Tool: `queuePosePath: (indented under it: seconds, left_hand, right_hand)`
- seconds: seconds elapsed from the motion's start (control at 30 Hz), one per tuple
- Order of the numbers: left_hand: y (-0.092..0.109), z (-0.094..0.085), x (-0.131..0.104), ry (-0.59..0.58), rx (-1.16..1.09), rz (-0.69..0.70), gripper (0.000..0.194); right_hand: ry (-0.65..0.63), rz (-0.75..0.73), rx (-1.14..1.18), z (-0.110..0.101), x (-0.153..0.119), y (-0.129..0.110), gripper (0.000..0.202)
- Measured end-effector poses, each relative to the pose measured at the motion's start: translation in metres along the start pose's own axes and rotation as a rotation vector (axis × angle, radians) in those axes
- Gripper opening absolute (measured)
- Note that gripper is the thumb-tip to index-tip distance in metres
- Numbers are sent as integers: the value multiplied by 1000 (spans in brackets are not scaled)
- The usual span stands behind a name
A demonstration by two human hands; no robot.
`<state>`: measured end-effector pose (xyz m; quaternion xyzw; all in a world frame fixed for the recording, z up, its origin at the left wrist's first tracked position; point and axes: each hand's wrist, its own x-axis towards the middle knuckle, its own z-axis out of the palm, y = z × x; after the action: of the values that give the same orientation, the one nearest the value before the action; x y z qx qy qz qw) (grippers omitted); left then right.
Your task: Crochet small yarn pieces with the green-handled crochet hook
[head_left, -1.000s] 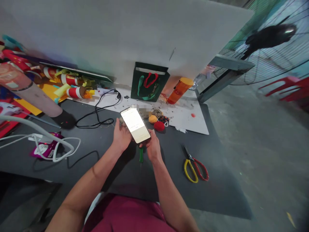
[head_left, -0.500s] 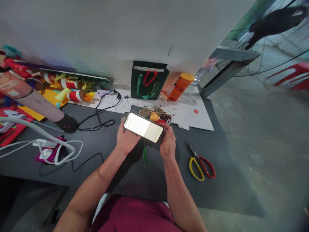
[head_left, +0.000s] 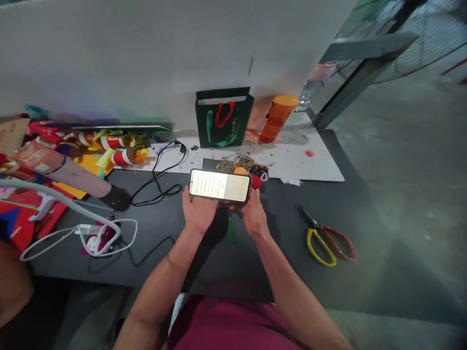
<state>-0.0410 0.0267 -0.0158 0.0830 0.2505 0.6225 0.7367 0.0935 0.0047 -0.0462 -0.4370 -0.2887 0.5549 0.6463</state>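
Over the worktop [head_left: 284, 204], right in front of you, the phone [head_left: 220, 185] lies sideways with its screen lit (text fills much of it). Your left hand [head_left: 199, 212] has its grip closed on the left end, and your right hand [head_left: 255, 214] grips the right end. From the phone, the green bag [head_left: 223, 119] stands at twelve o'clock, the red ball [head_left: 256, 182] sits close at three, and the scissors [head_left: 321, 238] (yellow and red handles) lie at four. The black cable [head_left: 156, 180] is at nine.
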Motion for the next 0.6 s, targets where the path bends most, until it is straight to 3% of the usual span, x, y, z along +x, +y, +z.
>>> queuePosePath:
  seconds: [0.27,0.4,0.6]
  left_hand:
    - [0,-3,4,8,224,44,28]
    - [-2,-4,8,50,364,94,23]
    - [-10,-4,6,15,449,42,44]
  right_hand:
    - [38,-2,159,-2,6,-13,59]
    - [115,-120,165,-5,8,-11,50]
    - [256,-304,85,-10,4,-11,41]
